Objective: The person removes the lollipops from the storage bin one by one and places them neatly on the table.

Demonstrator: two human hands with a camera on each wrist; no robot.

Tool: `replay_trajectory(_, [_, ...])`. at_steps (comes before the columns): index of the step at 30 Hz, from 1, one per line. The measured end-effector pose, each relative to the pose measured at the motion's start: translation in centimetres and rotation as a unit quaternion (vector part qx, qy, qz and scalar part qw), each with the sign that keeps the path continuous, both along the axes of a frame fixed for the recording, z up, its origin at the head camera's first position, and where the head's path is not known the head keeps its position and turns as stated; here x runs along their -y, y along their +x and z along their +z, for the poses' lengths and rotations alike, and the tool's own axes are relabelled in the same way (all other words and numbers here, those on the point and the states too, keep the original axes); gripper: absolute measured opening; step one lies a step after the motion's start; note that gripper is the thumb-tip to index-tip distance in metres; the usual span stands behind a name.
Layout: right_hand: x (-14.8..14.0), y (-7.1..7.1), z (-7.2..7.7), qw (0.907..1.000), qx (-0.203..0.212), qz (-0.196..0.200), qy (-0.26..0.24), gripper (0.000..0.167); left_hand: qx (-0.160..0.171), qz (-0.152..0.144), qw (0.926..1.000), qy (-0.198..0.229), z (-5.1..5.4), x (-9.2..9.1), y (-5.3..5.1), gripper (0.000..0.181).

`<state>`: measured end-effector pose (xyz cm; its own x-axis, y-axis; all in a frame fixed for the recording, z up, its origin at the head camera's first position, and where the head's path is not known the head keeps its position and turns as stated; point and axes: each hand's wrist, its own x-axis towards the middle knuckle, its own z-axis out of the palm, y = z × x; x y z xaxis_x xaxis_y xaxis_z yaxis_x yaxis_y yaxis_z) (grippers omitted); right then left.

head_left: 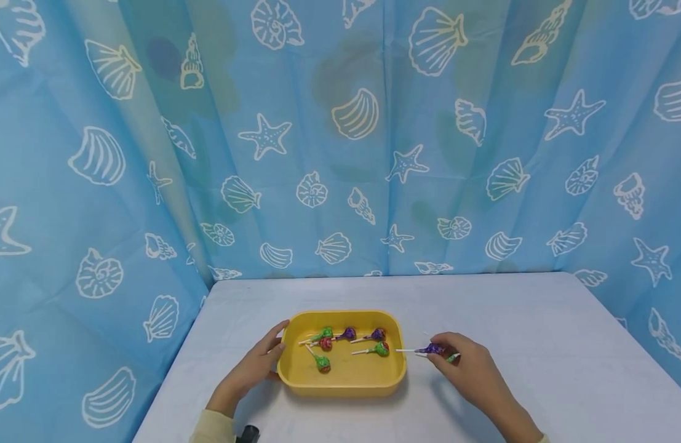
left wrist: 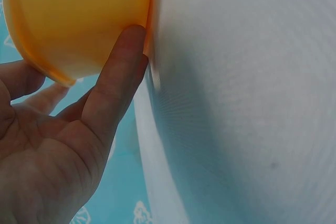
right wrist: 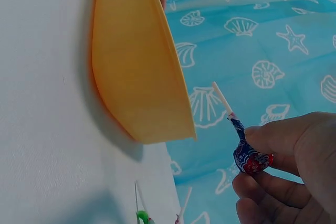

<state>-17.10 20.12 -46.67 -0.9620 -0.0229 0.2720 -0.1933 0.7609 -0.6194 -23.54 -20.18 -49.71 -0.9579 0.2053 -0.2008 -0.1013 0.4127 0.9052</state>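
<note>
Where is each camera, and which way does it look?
Head: worn on the head, facing forward and down at the tray and curtain; left hand, right hand and sleeves show.
Left wrist: on that wrist, facing the left hand's fingers against the tray's outer side.
Right wrist: on that wrist, facing the right hand pinching a lollipop, the tray's outside beyond; left fingers show.
Shared: head and right wrist both show tray, curtain and both hands.

I can't read a word, brand or number anywhere from here. The held lollipop [right wrist: 249, 161] has print on its dark wrapper [right wrist: 242, 153], but it is too small and blurred to make out. The wrappers [head_left: 323, 364] of the lollipops [head_left: 381, 349] in the yellow tray [head_left: 341, 391] are just as illegible to me.
</note>
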Motion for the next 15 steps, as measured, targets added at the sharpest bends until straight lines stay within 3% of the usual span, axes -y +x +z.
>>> replay_trajectory(8, [-0.7,0.5,-0.4,0.9997,0.015,-0.016,-0.003,0.025,0.003,-0.004,1.0000,0.004,-0.6,0.0,-0.1,0.053])
replay_trajectory(15, [-1.3,0.4,-0.8,0.9995,0.022,-0.022,0.000,0.025,0.000,-0.004,1.0000,0.001,-0.5,0.1,-0.2,0.054])
